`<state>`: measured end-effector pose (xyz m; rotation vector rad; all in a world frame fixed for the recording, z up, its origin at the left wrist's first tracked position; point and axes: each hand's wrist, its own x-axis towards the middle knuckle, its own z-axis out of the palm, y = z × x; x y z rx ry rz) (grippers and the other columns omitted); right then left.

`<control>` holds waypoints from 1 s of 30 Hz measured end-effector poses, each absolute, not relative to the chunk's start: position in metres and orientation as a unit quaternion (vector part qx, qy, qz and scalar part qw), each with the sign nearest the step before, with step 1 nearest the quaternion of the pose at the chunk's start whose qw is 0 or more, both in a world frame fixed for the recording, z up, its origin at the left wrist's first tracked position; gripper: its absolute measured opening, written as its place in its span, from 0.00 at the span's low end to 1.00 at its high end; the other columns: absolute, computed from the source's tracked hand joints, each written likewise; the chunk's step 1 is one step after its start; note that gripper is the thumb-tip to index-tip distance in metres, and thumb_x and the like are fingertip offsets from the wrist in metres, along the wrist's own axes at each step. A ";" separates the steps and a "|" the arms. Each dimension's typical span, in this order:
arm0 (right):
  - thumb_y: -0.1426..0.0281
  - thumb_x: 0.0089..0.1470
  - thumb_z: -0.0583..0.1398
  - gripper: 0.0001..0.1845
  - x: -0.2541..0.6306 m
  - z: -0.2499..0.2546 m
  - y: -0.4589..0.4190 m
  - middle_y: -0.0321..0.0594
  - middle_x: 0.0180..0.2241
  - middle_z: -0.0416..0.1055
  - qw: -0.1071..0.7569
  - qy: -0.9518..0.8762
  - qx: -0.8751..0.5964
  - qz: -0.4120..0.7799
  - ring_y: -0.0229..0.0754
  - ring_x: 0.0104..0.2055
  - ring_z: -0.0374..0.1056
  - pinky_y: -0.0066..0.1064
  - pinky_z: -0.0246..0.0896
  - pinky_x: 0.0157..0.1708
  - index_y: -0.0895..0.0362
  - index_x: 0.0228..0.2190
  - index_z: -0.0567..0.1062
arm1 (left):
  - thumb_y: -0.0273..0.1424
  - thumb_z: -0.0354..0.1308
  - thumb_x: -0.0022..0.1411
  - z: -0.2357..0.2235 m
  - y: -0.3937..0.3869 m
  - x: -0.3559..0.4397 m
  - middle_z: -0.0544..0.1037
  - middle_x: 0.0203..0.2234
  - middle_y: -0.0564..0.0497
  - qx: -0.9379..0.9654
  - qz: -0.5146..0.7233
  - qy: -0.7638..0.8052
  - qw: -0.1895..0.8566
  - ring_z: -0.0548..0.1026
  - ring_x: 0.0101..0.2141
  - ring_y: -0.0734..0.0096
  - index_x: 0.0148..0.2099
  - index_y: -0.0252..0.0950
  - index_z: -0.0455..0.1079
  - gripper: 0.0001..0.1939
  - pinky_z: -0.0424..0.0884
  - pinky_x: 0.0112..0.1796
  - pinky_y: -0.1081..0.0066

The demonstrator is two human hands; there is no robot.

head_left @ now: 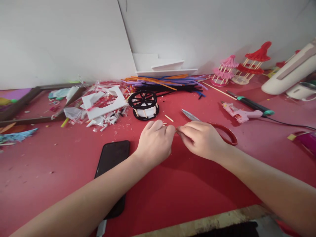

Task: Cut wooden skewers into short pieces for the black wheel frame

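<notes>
One red, smooth tabletop (192, 187): spreads under and around both hands.
Orange, lilac, blue and black fuzzy pipe cleaners (158, 82): heaped well beyond both hands.
Red-handled metal scissors (189, 115): lying partly behind the right hand, blades pointing away to its left.
Red ruffled stick model (249, 69) and pink ruffled stick model (225, 73): beyond the right hand, off to its right, each with a peaked roof.
Left hand (156, 141): curled nearly into a fist, thumb and forefinger pinched toward the other hand.
Right hand (204, 140): fingers bent closed, tips pinched together and meeting the left's; what the two pinch is too small and covered to identify.
Black round two-ring stick model (143, 106): just beyond the left hand, slightly left. Done: spoked top ring and white-floored base, joined by pale uprights. Left, judging by the roofed pair: probably roof and ruffle; neither shows on it.
Thin pale wooden stick (169, 118): loose beyond the gap between the hands, apparently not built in.
</notes>
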<state>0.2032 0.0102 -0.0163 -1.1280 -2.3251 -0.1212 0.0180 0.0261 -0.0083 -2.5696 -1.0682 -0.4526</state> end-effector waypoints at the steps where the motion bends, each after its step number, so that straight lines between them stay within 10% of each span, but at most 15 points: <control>1: 0.74 0.58 0.54 0.10 0.203 -0.016 0.010 0.42 0.27 0.74 0.277 -0.864 -0.418 -0.044 0.42 0.30 0.69 0.32 0.62 0.33 0.61 0.31 0.76 | 0.21 0.52 0.54 -0.008 0.025 0.018 0.69 0.19 0.48 -0.898 -0.162 -0.374 0.164 0.67 0.28 0.60 0.30 0.34 0.67 0.06 0.56 0.29 0.64; 12: 0.78 0.59 0.52 0.19 0.213 -0.008 0.014 0.42 0.43 0.76 0.406 -0.806 -0.432 -0.001 0.39 0.43 0.73 0.32 0.69 0.44 0.55 0.51 0.70 | 0.24 0.49 0.65 -0.008 0.026 0.020 0.76 0.26 0.49 -0.884 -0.267 -0.383 -0.009 0.69 0.32 0.66 0.36 0.33 0.70 0.08 0.64 0.35 0.67; 15: 0.76 0.61 0.50 0.18 0.215 -0.010 0.011 0.40 0.46 0.75 0.440 -0.781 -0.432 0.095 0.41 0.49 0.71 0.37 0.68 0.49 0.51 0.49 0.71 | 0.27 0.51 0.65 -0.007 0.030 0.016 0.76 0.40 0.45 -0.875 -0.320 -0.354 -0.085 0.69 0.40 0.65 0.37 0.35 0.73 0.09 0.66 0.43 0.65; 19: 0.67 0.62 0.54 0.14 0.215 -0.022 0.015 0.44 0.53 0.70 0.543 -0.616 -0.457 0.341 0.44 0.52 0.70 0.40 0.70 0.47 0.51 0.50 0.66 | 0.29 0.57 0.63 -0.009 0.034 0.015 0.76 0.34 0.48 -0.853 -0.357 -0.353 -0.142 0.71 0.36 0.68 0.38 0.38 0.76 0.07 0.67 0.41 0.66; 26: 0.59 0.58 0.58 0.12 0.217 -0.025 0.015 0.32 0.21 0.71 0.494 -0.561 -0.516 0.419 0.35 0.22 0.67 0.28 0.66 0.24 0.55 0.36 0.73 | 0.29 0.62 0.59 -0.008 0.036 0.014 0.81 0.30 0.51 -0.804 -0.359 -0.365 -0.301 0.75 0.35 0.72 0.37 0.37 0.76 0.03 0.70 0.40 0.71; 30: 0.61 0.55 0.61 0.10 0.214 -0.019 0.010 0.39 0.31 0.71 0.438 -0.667 -0.519 0.306 0.38 0.31 0.68 0.29 0.65 0.28 0.55 0.32 0.76 | 0.28 0.66 0.55 -0.004 0.035 0.013 0.79 0.33 0.49 -0.782 -0.370 -0.331 -0.377 0.76 0.35 0.71 0.34 0.36 0.76 0.03 0.73 0.40 0.69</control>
